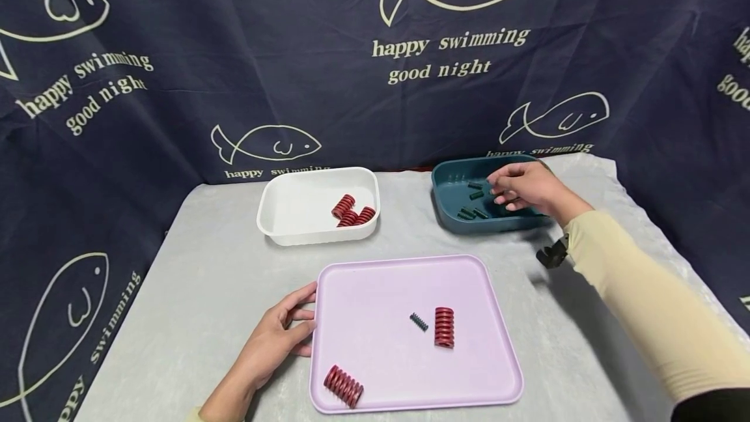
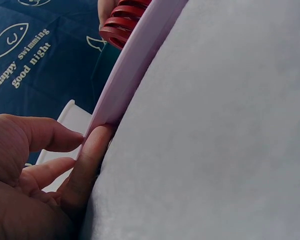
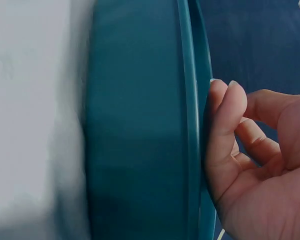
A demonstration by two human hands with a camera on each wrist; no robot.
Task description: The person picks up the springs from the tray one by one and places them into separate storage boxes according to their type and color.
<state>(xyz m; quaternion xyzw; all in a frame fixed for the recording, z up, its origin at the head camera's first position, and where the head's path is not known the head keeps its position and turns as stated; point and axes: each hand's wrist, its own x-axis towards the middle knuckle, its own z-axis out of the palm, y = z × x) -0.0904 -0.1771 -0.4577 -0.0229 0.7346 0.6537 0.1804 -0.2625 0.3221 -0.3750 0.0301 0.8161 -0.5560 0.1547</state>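
Note:
In the head view, my left hand point(image 1: 272, 337) rests its fingertips against the left edge of the lilac tray point(image 1: 381, 285). The left wrist view shows the fingertips right at the tray's rim point(image 2: 117, 85). On the tray lie a large red spring point(image 1: 444, 327), a small dark spring point(image 1: 418, 322) beside it, and another red spring point(image 1: 344, 386) in the near left corner. My right hand point(image 1: 524, 187) hovers over the teal bin point(image 1: 448, 213), fingers loosely bent. Nothing shows between its fingers. Several small dark green springs point(image 1: 473, 212) lie in that bin.
A white bin point(image 1: 281, 210) with red springs point(image 1: 354, 213) in its right part stands at the back left. Grey cloth point(image 1: 205, 292) covers the table. A dark blue curtain point(image 1: 328, 96) with fish prints hangs behind and at the sides.

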